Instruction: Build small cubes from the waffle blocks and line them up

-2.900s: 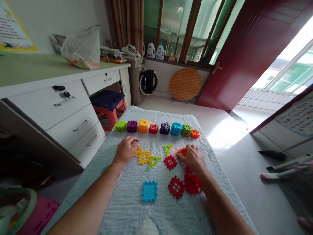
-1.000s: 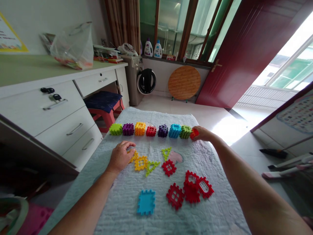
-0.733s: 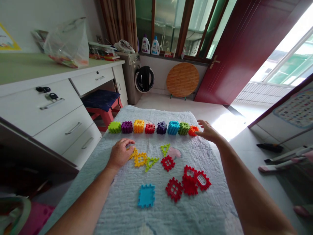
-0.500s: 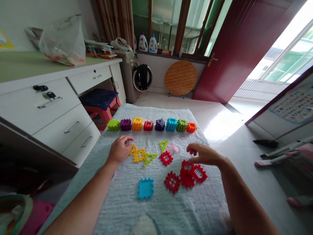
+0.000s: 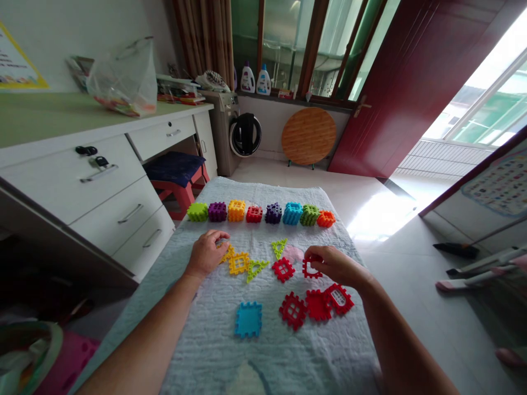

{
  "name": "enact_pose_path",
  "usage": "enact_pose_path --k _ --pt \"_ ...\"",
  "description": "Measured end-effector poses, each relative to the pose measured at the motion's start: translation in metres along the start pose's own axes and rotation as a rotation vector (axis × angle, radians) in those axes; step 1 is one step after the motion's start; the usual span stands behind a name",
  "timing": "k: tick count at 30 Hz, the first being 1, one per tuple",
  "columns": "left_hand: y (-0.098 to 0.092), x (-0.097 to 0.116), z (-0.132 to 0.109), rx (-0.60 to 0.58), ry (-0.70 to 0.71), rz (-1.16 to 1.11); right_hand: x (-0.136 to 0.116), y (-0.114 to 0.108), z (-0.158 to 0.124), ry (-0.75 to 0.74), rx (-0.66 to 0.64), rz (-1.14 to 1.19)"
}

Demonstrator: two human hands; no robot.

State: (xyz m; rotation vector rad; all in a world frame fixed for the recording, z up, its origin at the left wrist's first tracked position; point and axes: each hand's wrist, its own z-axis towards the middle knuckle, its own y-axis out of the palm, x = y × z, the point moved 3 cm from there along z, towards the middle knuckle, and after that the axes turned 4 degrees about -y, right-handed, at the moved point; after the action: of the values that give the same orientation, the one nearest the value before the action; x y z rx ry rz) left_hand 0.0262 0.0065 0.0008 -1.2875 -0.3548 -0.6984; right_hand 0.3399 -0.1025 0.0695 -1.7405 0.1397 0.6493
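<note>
My right hand (image 5: 335,264) pinches a red interlocking building tile (image 5: 312,269) with an open middle, above the quilted cover. My left hand (image 5: 208,253) lies with fingers curved and apart, its thumb at a yellow tile (image 5: 226,253) that it partly hides. Beside that are another yellow window tile (image 5: 239,263) and a lime triangle tile (image 5: 256,269). A second lime triangle (image 5: 279,248) and a red window tile (image 5: 283,269) lie between my hands. Nearer me are a red window tile (image 5: 293,310), a solid red tile (image 5: 318,305), a red grille tile (image 5: 339,298) and a blue tile (image 5: 248,319).
Several stacks of tiles stand in a row across the far part of the cover, from a lime stack (image 5: 198,212) to an orange stack (image 5: 326,219). A stool (image 5: 177,170) and a white desk (image 5: 107,186) stand at left. A pink basket (image 5: 76,356) is at lower left.
My right hand has lifted the red open-middled tile off the red group and carried it left and away from me. My left hand stays by the yellow tile. The view has shifted slightly.
</note>
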Motion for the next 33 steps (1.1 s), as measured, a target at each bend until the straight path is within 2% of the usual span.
enact_pose_path --k 4,7,9,12,14,16,22,29,33 --pt "0.0 0.0 0.001 -0.002 0.0 -0.003 0.019 0.012 0.013 -0.022 0.238 -0.069" --pt "0.0 0.0 0.001 0.002 -0.001 0.007 0.031 0.01 0.007 -0.002 0.367 -0.087" --pt "0.0 0.0 0.001 0.004 -0.002 0.014 0.032 0.003 -0.004 0.044 0.315 -0.076" --pt "0.001 0.0 0.001 0.006 -0.001 0.016 0.019 -0.003 -0.024 0.059 0.05 -0.05" --pt "0.001 0.0 0.001 0.005 0.003 0.014 0.005 0.001 -0.037 0.036 -0.098 -0.035" --pt "0.001 0.0 0.001 0.006 0.006 0.009 -0.007 0.01 -0.045 0.01 -0.161 -0.051" --pt "0.001 -0.001 0.0 0.007 -0.009 -0.003 -0.014 0.036 -0.049 -0.003 -0.154 -0.194" --pt "0.001 -0.001 0.0 0.01 -0.002 -0.004 -0.024 0.031 -0.036 -0.054 -0.093 -0.238" --pt "0.001 -0.001 0.0 0.014 -0.001 -0.001 -0.032 0.028 -0.033 -0.085 -0.1 -0.223"
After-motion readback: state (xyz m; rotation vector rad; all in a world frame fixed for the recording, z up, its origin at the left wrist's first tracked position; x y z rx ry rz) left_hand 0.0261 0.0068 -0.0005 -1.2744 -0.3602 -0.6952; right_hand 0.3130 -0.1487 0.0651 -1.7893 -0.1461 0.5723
